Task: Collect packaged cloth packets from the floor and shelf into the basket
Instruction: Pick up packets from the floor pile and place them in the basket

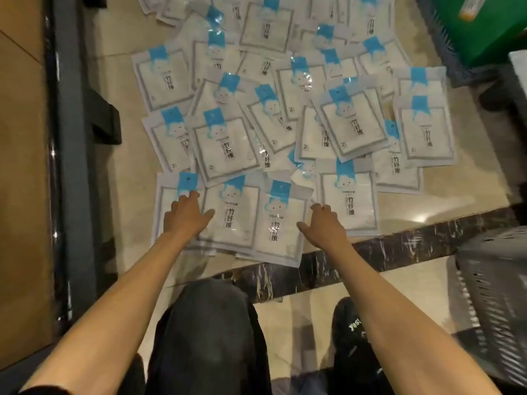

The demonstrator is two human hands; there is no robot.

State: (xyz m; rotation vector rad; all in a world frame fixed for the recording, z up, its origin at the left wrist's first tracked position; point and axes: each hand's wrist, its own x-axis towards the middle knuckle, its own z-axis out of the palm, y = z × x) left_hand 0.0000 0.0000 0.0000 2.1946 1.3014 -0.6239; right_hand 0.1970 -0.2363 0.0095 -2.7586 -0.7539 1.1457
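Several white cloth packets with blue header tags lie overlapping across the tiled floor (125,201). The nearest packet (278,223) lies between my two hands, with another packet (233,215) just to its left. My left hand (186,213) reaches over the nearest left packet (168,206), its fingers extended over the top of that packet. My right hand (322,225) hovers at the right edge of the nearest packet, thumb stretched toward it and fingers slightly bent, holding nothing. A dark perforated basket (493,295) stands at the right edge, blurred.
A dark marble floor strip (399,246) runs across below the packets. A dark shelf frame (74,155) lines the left side beside a wooden surface (20,166). A green box in a dark crate (473,27) sits top right. My knee and black shoe are below.
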